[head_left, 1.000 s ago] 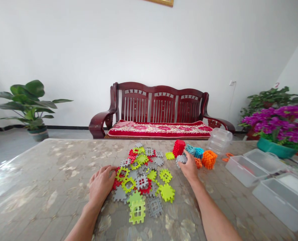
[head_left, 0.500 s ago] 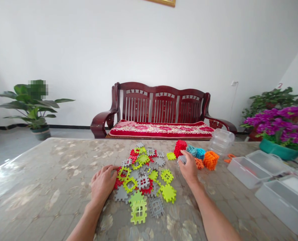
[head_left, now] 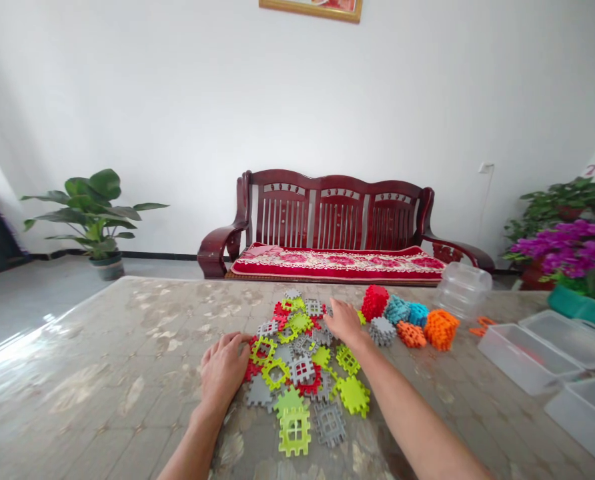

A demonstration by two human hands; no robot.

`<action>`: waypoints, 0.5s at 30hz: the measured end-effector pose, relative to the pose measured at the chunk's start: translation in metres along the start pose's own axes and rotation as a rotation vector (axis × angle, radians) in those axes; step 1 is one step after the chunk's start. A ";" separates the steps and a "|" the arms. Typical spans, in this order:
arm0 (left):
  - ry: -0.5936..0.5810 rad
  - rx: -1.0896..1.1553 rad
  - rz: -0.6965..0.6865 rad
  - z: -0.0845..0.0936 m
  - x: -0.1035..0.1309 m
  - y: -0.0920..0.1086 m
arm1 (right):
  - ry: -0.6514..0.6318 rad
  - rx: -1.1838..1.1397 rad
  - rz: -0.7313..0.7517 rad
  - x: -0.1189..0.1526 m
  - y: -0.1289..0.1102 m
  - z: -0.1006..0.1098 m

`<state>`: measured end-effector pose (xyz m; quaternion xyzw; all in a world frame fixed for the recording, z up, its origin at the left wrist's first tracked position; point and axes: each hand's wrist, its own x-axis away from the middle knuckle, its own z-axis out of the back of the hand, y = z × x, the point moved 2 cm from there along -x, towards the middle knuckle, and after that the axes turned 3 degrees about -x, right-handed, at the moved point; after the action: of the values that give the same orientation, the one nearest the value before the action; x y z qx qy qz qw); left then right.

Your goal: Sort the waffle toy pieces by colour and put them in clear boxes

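Right hand [head_left: 345,321] reached pieces [head_left: 300,323]; pink mark [head_left: 589,171] resembles "2".

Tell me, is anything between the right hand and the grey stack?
Yes: a yellow-green piece shows partly behind the right hand, roughly between it and the grey stack. Nothing else visible is.

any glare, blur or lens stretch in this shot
Head view: glare whitens the far-left edge of the table; head view: clear boxes at right look stretched, wide-angle style; head view: left hand and pieces look readable, without strong blur.
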<state>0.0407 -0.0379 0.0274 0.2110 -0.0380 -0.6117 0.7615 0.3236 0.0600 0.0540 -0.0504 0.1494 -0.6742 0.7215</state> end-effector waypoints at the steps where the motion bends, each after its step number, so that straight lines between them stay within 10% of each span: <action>1: 0.004 0.003 0.001 0.000 0.000 0.000 | -0.018 0.014 -0.014 -0.003 -0.001 -0.001; 15: 0.015 0.015 0.003 0.002 0.001 0.002 | 0.086 -0.170 -0.063 0.004 0.023 0.000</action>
<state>0.0426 -0.0395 0.0300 0.2211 -0.0375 -0.6086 0.7611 0.3458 0.0583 0.0471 -0.0871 0.2350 -0.6831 0.6860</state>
